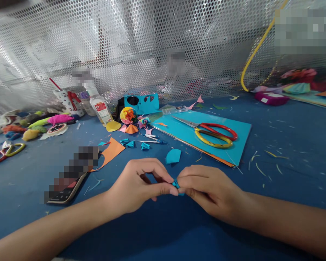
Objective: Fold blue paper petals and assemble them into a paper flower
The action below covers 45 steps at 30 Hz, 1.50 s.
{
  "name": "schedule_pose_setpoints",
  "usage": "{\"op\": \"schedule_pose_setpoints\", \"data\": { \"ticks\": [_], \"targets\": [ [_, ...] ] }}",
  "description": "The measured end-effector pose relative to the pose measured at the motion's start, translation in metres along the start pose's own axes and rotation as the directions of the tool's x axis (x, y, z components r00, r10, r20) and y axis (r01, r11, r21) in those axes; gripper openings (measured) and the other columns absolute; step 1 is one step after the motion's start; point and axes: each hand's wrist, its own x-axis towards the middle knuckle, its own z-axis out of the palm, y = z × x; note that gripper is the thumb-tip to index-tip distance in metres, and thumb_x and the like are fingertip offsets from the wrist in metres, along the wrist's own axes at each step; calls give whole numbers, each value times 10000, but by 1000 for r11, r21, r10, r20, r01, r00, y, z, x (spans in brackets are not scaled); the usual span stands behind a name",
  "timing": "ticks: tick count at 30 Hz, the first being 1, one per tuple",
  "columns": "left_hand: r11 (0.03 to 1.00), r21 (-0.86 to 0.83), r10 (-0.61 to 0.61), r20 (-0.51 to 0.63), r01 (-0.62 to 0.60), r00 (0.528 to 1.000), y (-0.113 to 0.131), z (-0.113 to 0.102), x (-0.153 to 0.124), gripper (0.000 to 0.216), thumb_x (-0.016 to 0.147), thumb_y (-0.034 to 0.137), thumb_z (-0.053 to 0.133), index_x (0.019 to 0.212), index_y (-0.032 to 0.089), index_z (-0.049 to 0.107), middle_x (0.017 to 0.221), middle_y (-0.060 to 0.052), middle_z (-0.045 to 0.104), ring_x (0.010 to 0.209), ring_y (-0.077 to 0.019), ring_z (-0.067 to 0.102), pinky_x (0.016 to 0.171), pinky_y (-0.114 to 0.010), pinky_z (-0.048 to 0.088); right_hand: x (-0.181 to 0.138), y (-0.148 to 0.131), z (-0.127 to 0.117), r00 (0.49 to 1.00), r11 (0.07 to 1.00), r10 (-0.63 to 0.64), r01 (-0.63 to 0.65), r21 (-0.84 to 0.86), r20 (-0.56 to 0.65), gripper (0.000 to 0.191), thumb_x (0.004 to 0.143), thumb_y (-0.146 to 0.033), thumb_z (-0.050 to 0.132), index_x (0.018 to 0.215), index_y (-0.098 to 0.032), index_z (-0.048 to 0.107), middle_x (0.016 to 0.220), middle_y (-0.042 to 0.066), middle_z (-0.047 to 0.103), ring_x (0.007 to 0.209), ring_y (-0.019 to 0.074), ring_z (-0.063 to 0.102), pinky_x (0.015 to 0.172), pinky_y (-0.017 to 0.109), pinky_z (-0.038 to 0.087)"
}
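Between my two hands is a small folded piece of blue paper, mostly covered by fingers. My left hand pinches it between thumb and forefinger from the left. From the right, my right hand is closed on the same piece, its fingertips touching it. Just beyond the hands lies a flat blue paper wedge. Several folded blue paper pieces rest farther off to the left, near thin white-and-blue pen-like tools.
Red-and-yellow scissors lie on a stack of blue paper. A phone and an orange paper scrap are at left. Behind stand a glue bottle and coloured paper flowers. Perforated metal mesh closes the back.
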Motion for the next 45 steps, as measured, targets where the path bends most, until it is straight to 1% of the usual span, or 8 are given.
{"op": "schedule_pose_setpoints", "data": {
  "ticks": [6,14,20,28,30,35,41,45],
  "targets": [
    [993,88,83,-4,-82,997,-1,0,-1,124,664,246,703,707,137,662,707,-39,613,569,-103,581,444,-171,499,0,1,0,1000,1000,-7,7,22,4,241,801,-12,407,824,-186,572,740,11,612,688,101,558,631,188,444],
    [973,187,159,-118,-136,980,0,0,0,96,751,193,594,768,159,682,733,-36,620,588,-92,561,454,-155,469,3,-1,2,983,984,177,-175,30,-48,112,853,-155,478,789,-187,563,681,2,572,620,106,516,582,207,422],
    [894,346,348,-133,-286,928,-2,2,-3,121,709,169,639,810,147,703,718,-36,625,532,-73,527,456,-170,445,1,0,3,977,979,204,-205,-6,-62,104,848,-145,488,823,-180,583,710,5,597,650,112,534,617,220,424],
    [902,293,361,-111,-316,926,-3,1,-3,116,718,155,634,799,161,717,677,-27,589,514,-63,486,437,-165,408,1,0,3,973,974,225,-226,-20,-46,125,854,-142,471,835,-172,590,726,10,604,674,115,553,636,223,427],
    [921,281,313,-124,-269,942,-1,2,-3,97,710,167,645,771,163,720,654,-20,584,499,-58,475,417,-158,383,1,1,3,977,978,208,-210,-23,-53,125,852,-142,472,836,-173,592,719,9,605,666,114,551,631,220,427],
    [979,199,77,-136,-49,988,5,2,0,68,682,201,673,709,151,709,648,-6,582,464,-36,441,399,-150,341,0,1,2,988,989,145,-147,-32,-55,119,851,-146,470,829,-171,585,710,10,599,645,110,539,610,209,423],
    [995,69,-74,-33,76,997,3,-2,3,124,660,263,698,704,148,682,682,4,567,500,-49,487,398,-132,408,-2,2,1,998,997,63,-63,-47,-4,155,860,-129,432,844,-167,581,718,18,609,651,114,541,608,213,427],
    [994,15,-111,14,111,994,1,-4,2,140,715,273,643,766,153,694,733,-14,561,558,-78,514,406,-152,475,-1,3,3,994,992,107,-107,-60,-15,124,857,-151,464,837,-169,585,699,11,601,631,110,533,593,211,421]
  ]
}}
